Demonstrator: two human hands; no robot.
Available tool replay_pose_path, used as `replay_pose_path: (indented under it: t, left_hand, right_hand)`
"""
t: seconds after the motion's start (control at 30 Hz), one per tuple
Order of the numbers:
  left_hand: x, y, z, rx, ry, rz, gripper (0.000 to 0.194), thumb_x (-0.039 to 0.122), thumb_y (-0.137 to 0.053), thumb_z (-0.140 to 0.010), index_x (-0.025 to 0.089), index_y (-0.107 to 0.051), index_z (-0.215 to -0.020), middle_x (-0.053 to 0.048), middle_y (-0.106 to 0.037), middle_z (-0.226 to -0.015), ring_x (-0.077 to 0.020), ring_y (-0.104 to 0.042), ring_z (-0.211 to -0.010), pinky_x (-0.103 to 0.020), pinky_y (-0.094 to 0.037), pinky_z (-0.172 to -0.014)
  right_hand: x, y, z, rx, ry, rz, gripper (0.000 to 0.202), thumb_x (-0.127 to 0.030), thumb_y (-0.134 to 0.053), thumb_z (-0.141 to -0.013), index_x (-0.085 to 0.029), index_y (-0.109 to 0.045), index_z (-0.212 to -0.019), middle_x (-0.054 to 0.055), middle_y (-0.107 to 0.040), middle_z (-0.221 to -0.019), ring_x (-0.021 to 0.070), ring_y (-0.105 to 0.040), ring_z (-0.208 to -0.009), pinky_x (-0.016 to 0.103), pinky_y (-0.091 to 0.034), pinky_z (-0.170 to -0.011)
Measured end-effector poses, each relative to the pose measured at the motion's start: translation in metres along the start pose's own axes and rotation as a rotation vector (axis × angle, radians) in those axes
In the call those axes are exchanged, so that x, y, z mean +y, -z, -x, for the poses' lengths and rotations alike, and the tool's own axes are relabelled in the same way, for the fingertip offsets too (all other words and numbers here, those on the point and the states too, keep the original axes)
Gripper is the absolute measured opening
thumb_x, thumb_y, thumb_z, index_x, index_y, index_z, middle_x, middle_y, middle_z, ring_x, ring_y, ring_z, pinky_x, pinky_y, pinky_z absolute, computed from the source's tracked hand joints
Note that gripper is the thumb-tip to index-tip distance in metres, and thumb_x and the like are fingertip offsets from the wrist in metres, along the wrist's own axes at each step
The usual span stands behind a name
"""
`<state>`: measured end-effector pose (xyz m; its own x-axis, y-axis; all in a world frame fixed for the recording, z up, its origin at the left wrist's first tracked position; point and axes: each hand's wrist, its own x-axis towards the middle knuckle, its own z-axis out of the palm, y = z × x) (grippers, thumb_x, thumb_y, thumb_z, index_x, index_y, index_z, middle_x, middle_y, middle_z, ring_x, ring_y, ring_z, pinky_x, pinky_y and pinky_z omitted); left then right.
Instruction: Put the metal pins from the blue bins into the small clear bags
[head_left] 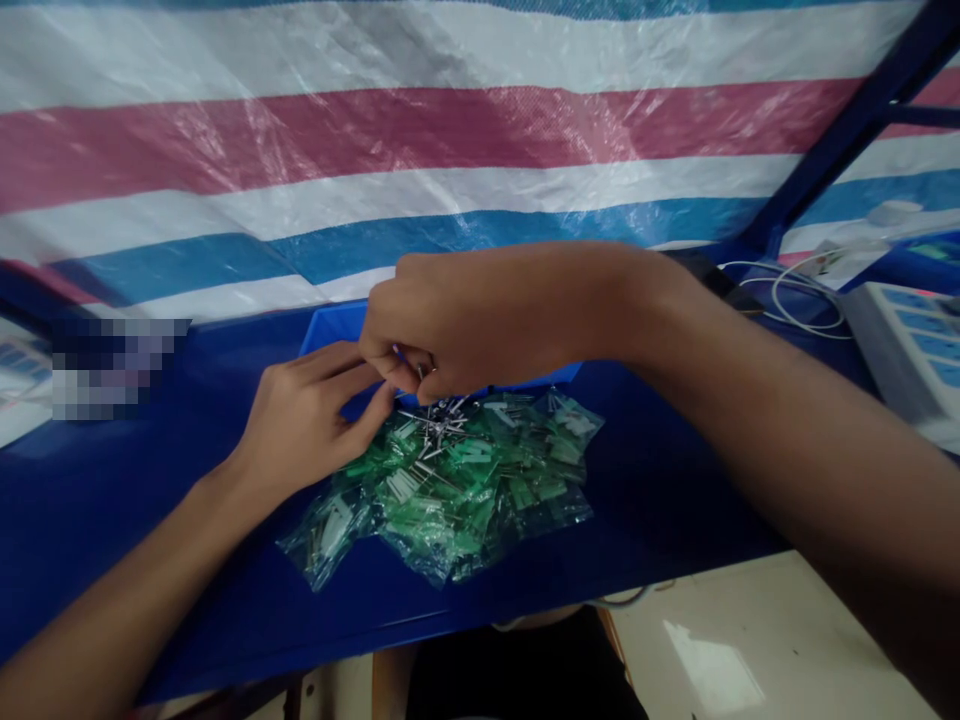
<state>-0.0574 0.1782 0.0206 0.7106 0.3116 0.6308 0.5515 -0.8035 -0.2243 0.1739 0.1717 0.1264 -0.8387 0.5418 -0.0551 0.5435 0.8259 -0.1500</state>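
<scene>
My right hand (pixel 450 320) reaches in over the pile with its fingers curled closed. A small shiny metal piece (pixel 425 370) shows between its thumb and fingers; its exact kind is hard to make out. Close against it is my left hand (pixel 304 420), thumb and fingers drawn together at the right hand's fingertips. Whatever the left fingers pinch is hidden. Below both hands lies a heap of clear plastic bags (pixel 480 500) with green and white parts inside. Loose metal screws (pixel 442 425) are scattered on top of the bags.
A blue tray (pixel 330 325) stands behind the hands, partly covered by them. The blue table (pixel 660 500) runs to a front edge near my lap. At right are a white cable (pixel 795 300) and a power strip (pixel 915 330). A striped plastic sheet (pixel 450 130) hangs behind.
</scene>
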Motion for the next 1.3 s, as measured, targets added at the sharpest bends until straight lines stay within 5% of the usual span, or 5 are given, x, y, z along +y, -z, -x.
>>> replay_pose_path:
  t: [0.33,0.53,0.73,1.03,1.3]
  left_hand:
    - [0.0002,-0.0015,0.0004,0.009,0.014,0.002,0.033,0.029,-0.051,-0.117,0.024,-0.077,-0.097,-0.003,-0.086,-0.098,-0.0217,-0.084,-0.08,-0.033,-0.05,-0.053]
    - [0.0007,-0.0004,0.0008,-0.011,0.022,-0.001,0.034,0.03,-0.051,-0.117,0.026,-0.078,-0.097,-0.003,-0.087,-0.101,-0.022,-0.084,-0.082,-0.033,-0.052,-0.056]
    - [0.0,-0.0001,0.0013,-0.012,0.021,0.003,0.027,0.025,-0.055,-0.114,0.026,-0.081,-0.104,-0.003,-0.088,-0.106,-0.021,-0.084,-0.082,-0.032,-0.053,-0.057]
    - [-0.0008,-0.003,0.0016,0.026,0.002,0.003,0.032,0.028,-0.053,-0.116,0.024,-0.079,-0.098,-0.002,-0.084,-0.092,-0.0197,-0.078,-0.071,-0.033,-0.05,-0.054]
    - [0.0,-0.0026,0.0032,-0.011,0.055,0.02,0.03,0.031,-0.055,-0.117,0.026,-0.083,-0.105,-0.004,-0.088,-0.106,-0.0231,-0.085,-0.085,-0.033,-0.061,-0.061]
  right_hand:
    - [-0.0025,-0.0015,-0.0036,-0.068,-0.067,0.031,0.016,-0.022,-0.085,-0.104,-0.015,-0.078,-0.091,-0.008,-0.06,-0.07,0.0086,-0.054,-0.071,0.027,-0.03,-0.062]
    - [-0.0008,-0.0025,-0.0041,-0.026,-0.059,0.022,0.016,-0.013,-0.085,-0.1,-0.016,-0.075,-0.088,-0.008,-0.06,-0.071,0.0077,-0.051,-0.069,0.028,-0.03,-0.058]
    - [-0.0011,-0.0018,-0.0009,-0.016,-0.03,0.023,0.038,0.005,-0.069,-0.099,-0.019,-0.056,-0.072,-0.008,-0.049,-0.066,0.0077,-0.034,-0.061,0.032,-0.025,-0.055]
    - [0.0004,-0.0043,-0.0011,-0.002,-0.004,0.017,0.025,0.003,-0.065,-0.1,-0.018,-0.069,-0.086,-0.004,-0.064,-0.082,0.0099,-0.049,-0.072,0.029,-0.029,-0.061]
    - [0.0064,-0.0007,0.0003,0.034,0.008,0.071,0.042,0.0,-0.064,-0.102,-0.021,-0.048,-0.069,-0.007,-0.045,-0.066,0.0106,-0.03,-0.066,0.034,-0.028,-0.064]
